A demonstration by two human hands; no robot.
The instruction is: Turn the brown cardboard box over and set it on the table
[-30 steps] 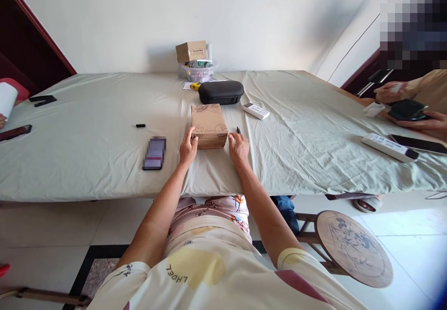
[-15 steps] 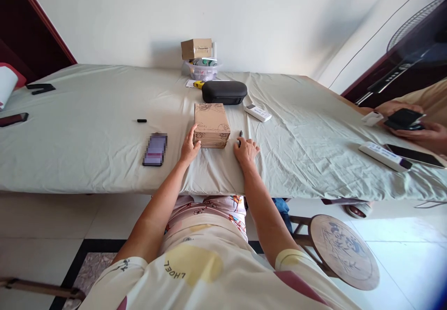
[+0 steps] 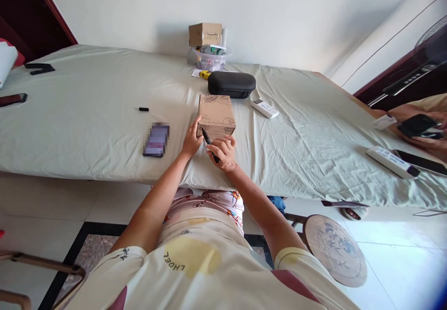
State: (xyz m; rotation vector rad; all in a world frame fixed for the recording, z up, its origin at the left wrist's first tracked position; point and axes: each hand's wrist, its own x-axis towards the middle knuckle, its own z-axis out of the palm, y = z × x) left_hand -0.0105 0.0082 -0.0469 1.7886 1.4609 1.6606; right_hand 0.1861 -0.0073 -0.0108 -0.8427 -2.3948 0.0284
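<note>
A brown cardboard box with black flower-like line drawings on its top and front sits on the cloth in front of me. My left hand steadies its near left corner, fingers along the side and thumb at the front. In my right hand is a black marker, uncapped, its tip at the left part of the box's front face. Whether the tip touches the cardboard I cannot tell. A small black cap lies to the left, beyond the phone.
Behind the box are a black zip case, a white packet and a plastic basket topped by another carton. At the right, a person's hands hold a dark object near a white box. A stool stands below.
My right hand has moved left from the cloth to the box's front, now with the marker raised and pointed at it. My left hand stays on the box. The view has shifted slightly.
</note>
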